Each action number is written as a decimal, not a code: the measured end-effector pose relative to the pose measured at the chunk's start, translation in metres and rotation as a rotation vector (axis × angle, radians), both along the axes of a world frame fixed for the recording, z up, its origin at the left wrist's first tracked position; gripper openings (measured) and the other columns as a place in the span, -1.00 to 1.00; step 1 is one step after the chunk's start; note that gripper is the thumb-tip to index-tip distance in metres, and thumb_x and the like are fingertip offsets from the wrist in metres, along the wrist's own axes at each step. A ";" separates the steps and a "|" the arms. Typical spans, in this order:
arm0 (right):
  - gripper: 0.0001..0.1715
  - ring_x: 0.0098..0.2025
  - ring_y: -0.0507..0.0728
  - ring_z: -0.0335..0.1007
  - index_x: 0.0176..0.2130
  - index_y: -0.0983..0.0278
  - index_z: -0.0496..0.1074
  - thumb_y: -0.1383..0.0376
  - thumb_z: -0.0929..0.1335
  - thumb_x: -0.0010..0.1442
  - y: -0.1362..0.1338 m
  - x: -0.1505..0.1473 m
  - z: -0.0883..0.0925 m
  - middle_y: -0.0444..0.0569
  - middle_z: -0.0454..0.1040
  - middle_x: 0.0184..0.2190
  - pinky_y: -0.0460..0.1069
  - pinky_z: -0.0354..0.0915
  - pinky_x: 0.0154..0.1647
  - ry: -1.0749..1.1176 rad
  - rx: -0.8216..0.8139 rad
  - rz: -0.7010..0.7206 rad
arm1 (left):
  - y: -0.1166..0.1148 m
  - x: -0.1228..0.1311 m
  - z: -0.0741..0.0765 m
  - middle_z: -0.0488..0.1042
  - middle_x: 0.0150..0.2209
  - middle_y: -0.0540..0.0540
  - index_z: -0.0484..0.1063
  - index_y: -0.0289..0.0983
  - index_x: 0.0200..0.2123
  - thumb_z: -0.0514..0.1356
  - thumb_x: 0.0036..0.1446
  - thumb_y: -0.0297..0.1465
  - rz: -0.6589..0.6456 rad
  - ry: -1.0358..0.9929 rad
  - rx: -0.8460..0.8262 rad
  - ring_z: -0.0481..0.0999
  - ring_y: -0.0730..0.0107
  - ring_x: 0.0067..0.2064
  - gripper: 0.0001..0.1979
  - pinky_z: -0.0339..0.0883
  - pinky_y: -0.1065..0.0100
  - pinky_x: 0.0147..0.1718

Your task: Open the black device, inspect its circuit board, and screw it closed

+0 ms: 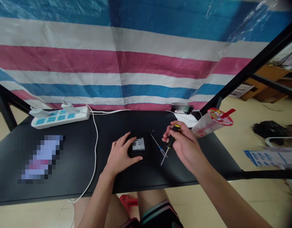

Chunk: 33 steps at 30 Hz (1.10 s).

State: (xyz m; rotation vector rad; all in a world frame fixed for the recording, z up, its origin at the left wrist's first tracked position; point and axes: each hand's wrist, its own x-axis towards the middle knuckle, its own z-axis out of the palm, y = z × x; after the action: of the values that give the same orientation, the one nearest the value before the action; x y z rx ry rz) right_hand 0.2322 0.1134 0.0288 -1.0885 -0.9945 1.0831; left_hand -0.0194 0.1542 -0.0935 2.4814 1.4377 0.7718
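Observation:
On the black desk [72, 164] lies a flat black box [146, 150] with a white printed label [138, 144] on top; its dark edges blend into the desk. My left hand [122, 153] grips the box from its left side, fingers along the far part and thumb at the near part. In my right hand [184, 141] is a screwdriver [173, 136] with a black and yellow handle, its tip angled down toward the desk, to the right of the box. A thin screwdriver [162, 151] with a clear bluish handle lies between the box and that hand.
A white power strip [61, 117] with plugs stands at the back left, and a white cable [96, 148] crosses the desk. A blurred-out phone-like item [42, 158] lies left. A drink cup [209, 122] with a red straw stands right, near white paper [187, 120]. Striped sheeting [117, 63] hangs behind.

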 end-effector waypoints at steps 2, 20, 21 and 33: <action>-0.68 -0.09 0.10 0.56 0.03 0.07 0.27 0.15 0.40 0.34 -0.004 -0.008 -0.001 -0.12 0.44 -0.10 0.13 0.55 0.01 -0.085 0.177 -0.065 | 0.000 0.000 0.000 0.19 0.50 -0.24 0.35 -0.05 0.37 0.44 0.07 0.08 -0.002 0.000 -0.001 0.31 -0.18 0.42 -0.15 0.27 -0.13 0.27; -0.70 0.05 0.13 0.60 0.18 0.07 0.35 0.26 0.33 0.50 0.003 -0.025 -0.054 0.04 0.49 0.12 0.07 0.54 0.10 -0.508 0.399 0.092 | -0.001 0.000 0.000 0.21 0.49 -0.24 0.36 -0.07 0.37 0.45 0.04 0.11 -0.001 -0.017 0.003 0.32 -0.19 0.41 -0.11 0.30 -0.13 0.26; -0.69 0.06 0.13 0.59 0.19 0.07 0.36 0.28 0.32 0.50 0.003 -0.024 -0.053 0.04 0.48 0.13 0.07 0.54 0.10 -0.536 0.419 0.118 | 0.000 0.000 0.000 0.21 0.49 -0.24 0.36 -0.07 0.37 0.45 0.05 0.11 -0.003 -0.019 0.004 0.33 -0.20 0.41 -0.11 0.30 -0.14 0.26; -0.42 0.08 0.18 0.51 0.27 0.12 0.35 0.43 0.43 0.33 0.022 -0.019 -0.038 0.07 0.47 0.05 0.13 0.51 0.10 -0.645 0.785 0.314 | 0.000 -0.001 -0.002 0.20 0.49 -0.23 0.33 -0.04 0.38 0.40 0.10 0.13 -0.004 -0.006 -0.013 0.31 -0.20 0.42 -0.14 0.29 -0.18 0.26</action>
State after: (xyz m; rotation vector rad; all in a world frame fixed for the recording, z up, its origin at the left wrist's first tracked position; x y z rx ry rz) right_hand 0.2130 0.1349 -0.0092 -0.6236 -1.9474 0.4577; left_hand -0.0203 0.1547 -0.0959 2.4688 1.4309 0.7662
